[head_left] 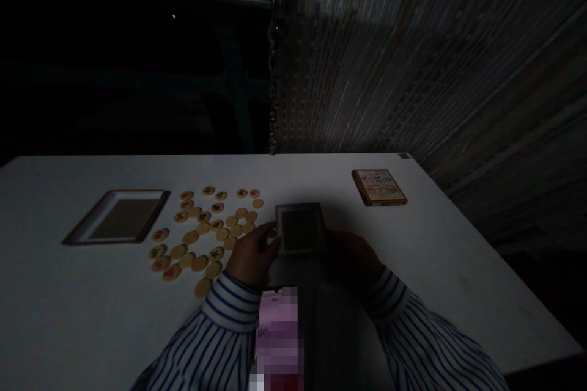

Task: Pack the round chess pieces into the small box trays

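Between my two hands is a small shallow open box (300, 229), with a pale rim and a dark bare inside. My left hand (254, 255) grips its left edge, thumb and fingers closed on it. On the opposite edge, my right hand (352, 256) is in deep shadow and its fingers barely show; it appears to hold that side. Many round wooden Chinese chess pieces (204, 228) lie scattered just left of my left hand. Some show red or black characters, others lie with plain faces up.
A larger shallow tray (151, 214) lies at the left of the white table (394, 342). A flat printed box (380, 186) sits at the back right. Near my body a phone (275, 324) shows a lit purple screen, partly pixelated. Behind the table hangs a string curtain (348, 73).
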Demonstrator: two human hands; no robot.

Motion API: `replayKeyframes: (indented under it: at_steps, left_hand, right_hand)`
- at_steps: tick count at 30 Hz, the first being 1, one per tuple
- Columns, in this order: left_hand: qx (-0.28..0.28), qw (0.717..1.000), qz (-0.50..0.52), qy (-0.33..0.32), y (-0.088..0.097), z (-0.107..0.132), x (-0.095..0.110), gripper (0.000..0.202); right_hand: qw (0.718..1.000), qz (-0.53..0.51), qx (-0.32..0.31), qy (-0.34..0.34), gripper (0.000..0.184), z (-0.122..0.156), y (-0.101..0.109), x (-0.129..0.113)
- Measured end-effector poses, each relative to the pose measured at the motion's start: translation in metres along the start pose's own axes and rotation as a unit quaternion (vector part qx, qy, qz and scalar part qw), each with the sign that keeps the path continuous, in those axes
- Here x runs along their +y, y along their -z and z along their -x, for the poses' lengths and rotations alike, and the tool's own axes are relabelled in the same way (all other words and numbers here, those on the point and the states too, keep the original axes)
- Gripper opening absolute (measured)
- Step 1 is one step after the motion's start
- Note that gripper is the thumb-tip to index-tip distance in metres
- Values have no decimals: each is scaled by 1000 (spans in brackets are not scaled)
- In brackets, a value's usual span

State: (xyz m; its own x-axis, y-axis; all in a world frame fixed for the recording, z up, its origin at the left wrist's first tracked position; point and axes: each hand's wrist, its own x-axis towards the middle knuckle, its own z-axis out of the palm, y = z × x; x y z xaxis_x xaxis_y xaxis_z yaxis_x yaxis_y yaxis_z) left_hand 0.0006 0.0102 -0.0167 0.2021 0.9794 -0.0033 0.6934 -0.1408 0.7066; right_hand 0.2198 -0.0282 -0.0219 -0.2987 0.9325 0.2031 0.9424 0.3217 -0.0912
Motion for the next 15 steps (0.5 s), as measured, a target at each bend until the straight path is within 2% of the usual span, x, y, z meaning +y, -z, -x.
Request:
replayKeyframes:
  at_steps: [4, 10, 15]
  left_hand:
    - [2, 1000, 2, -4, 1, 0, 0, 41]
    - [4, 1000, 7, -4, 1, 0, 2, 40]
    - [-1, 1000, 10, -7, 2, 0, 3, 40]
  right_hand:
    - [1000, -9, -17, -16, 31, 2, -6, 3]
    - [999, -14, -41, -16, 32, 1, 0, 1]
    - [999, -33, -27, -5, 29, 1, 0, 0]
